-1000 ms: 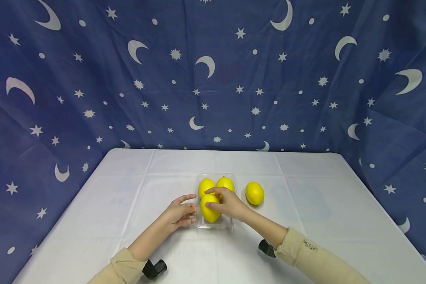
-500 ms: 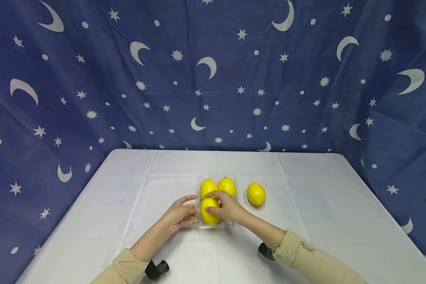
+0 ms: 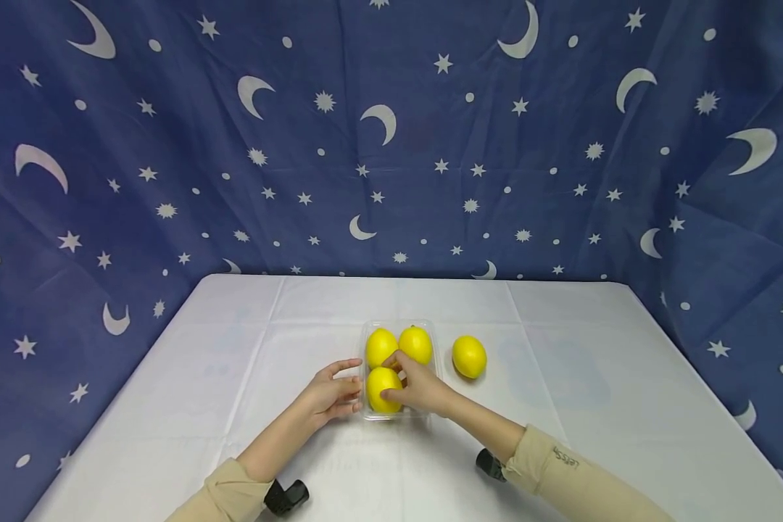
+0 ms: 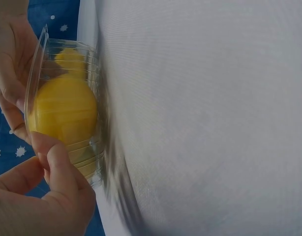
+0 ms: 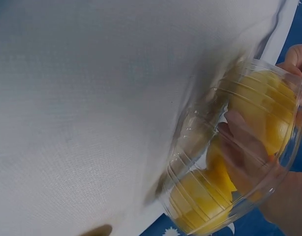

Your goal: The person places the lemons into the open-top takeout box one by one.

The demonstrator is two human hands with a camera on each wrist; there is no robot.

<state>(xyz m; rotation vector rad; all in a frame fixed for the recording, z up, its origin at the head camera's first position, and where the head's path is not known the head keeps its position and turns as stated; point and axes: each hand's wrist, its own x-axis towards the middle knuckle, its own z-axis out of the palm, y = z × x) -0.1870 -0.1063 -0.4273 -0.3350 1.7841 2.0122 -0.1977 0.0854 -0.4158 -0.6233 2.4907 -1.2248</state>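
Observation:
A clear plastic container stands mid-table with three lemons in it. At its back are the left lemon and the right lemon; the third lemon sits front left. My right hand grips this front lemon, thumb on its near side and fingers over the far side. Fingertips of my left hand touch the container's left side, fingers loosely bent. Through the ribbed wall, yellow lemon shows in the left wrist view. A fourth lemon lies on the table right of the container.
White cloth covers the table. A blue curtain with moons and stars hangs behind and around it. Black wrist devices, one on the left and one on the right, stick out by the sleeves.
My right hand has shifted the front lemon slightly toward me, lower into the container's front left. Its fingers sit farther to the lemon's right. My left hand has stayed put.

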